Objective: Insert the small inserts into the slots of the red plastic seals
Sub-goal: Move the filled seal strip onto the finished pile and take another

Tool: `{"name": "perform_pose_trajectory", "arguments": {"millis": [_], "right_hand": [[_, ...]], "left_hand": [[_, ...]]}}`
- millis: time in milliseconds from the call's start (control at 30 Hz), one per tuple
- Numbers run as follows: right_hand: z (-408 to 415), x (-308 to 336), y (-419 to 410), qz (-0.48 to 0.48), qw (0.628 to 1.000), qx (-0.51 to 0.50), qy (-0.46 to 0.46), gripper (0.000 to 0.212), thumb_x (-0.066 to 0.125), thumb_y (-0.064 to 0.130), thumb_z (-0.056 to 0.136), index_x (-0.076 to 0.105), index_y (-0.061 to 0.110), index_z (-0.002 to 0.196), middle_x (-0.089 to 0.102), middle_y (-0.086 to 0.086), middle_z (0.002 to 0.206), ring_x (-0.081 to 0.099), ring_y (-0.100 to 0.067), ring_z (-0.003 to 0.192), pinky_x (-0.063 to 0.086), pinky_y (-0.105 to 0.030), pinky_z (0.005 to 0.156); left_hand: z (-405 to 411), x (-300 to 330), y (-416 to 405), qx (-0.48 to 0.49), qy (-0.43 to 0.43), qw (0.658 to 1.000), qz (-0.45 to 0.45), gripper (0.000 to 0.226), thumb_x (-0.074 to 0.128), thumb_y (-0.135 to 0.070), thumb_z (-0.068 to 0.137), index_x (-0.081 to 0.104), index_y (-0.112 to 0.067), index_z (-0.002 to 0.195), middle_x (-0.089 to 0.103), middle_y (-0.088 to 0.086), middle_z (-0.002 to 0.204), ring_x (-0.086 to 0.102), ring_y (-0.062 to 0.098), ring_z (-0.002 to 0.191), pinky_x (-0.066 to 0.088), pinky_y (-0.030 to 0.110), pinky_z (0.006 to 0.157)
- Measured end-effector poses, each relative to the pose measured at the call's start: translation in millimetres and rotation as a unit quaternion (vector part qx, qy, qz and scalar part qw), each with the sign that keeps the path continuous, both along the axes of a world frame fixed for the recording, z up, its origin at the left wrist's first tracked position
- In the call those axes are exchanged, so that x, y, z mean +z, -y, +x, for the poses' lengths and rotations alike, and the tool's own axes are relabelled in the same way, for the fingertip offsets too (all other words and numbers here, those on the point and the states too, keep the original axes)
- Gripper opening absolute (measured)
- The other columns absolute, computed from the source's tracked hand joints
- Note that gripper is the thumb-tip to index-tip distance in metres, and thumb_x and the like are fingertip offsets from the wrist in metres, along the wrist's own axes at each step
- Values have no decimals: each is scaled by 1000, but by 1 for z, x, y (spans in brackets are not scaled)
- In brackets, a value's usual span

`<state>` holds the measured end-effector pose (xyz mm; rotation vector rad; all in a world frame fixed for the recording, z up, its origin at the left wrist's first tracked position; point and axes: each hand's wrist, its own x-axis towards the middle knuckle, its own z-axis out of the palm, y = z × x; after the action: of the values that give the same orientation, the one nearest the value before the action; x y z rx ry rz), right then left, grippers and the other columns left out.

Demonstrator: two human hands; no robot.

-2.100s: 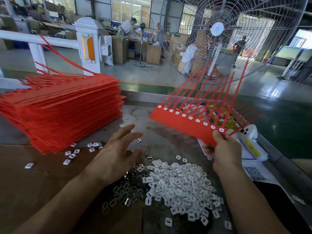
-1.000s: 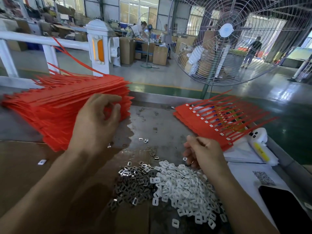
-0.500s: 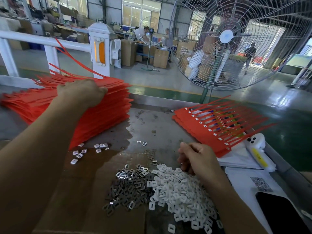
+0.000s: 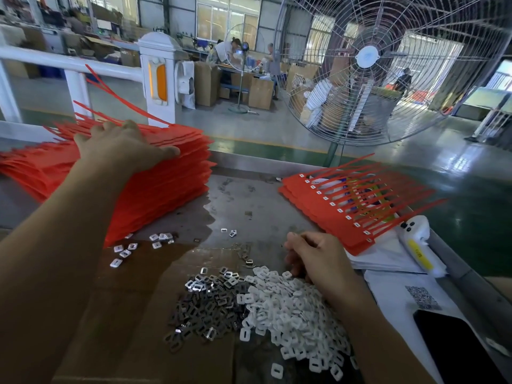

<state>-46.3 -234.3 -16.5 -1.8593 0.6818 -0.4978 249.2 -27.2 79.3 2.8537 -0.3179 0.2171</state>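
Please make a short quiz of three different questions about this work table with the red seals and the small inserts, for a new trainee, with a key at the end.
1. True or false: the left hand lies on top of the tall stack of red seals.
2. Multiple choice: the right hand is at
A. the fan
B. the far edge of the white inserts pile
C. the phone
3. Fill in the missing word: the sheet of seals with inserts already fitted lies on the table's ______ side.

Key:
1. True
2. B
3. right
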Motion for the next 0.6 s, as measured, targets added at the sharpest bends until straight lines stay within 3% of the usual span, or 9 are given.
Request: {"name": "perform_pose_trajectory", "arguments": {"millis": [167, 267, 433, 600], "right_hand": [[1, 1, -1, -4, 1000, -2, -7, 31, 60, 28, 103, 74, 8, 85, 74, -9, 71, 62, -13, 53, 43, -16, 46], [1, 3, -2, -11, 1000, -1, -12, 30, 59, 28, 103, 74, 8, 86, 74, -8, 71, 62, -12, 52, 43, -15, 46], [-1, 4, -1, -24, 1000, -1, -18, 30, 59, 29, 103, 74, 10, 86, 75, -5, 71, 64, -13, 53, 43, -17, 44], [0, 4, -1, -17, 1000, -18, 6, 29, 59, 27, 103, 73, 11, 83, 74, -6, 71, 62, -15, 51, 43, -20, 41]], "left_hand": [[-22, 2, 1, -17, 36, 999, 15, 131, 45, -101, 55, 41, -10, 149, 22, 28, 161, 18, 46, 149, 14, 61, 118], [-43, -2, 9, -38, 64, 997, 10, 120, 49, -99, 59, 53, -8, 138, 28, 29, 156, 22, 47, 145, 19, 59, 116], [-74, -15, 18, -60, 135, 989, -7, 99, 53, -86, 70, 54, -8, 131, 44, 26, 140, 34, 42, 134, 27, 54, 108], [-87, -10, 16, -70, 145, 987, -15, 85, 58, -80, 75, 58, -11, 125, 49, 24, 131, 38, 41, 128, 29, 53, 106]]}}
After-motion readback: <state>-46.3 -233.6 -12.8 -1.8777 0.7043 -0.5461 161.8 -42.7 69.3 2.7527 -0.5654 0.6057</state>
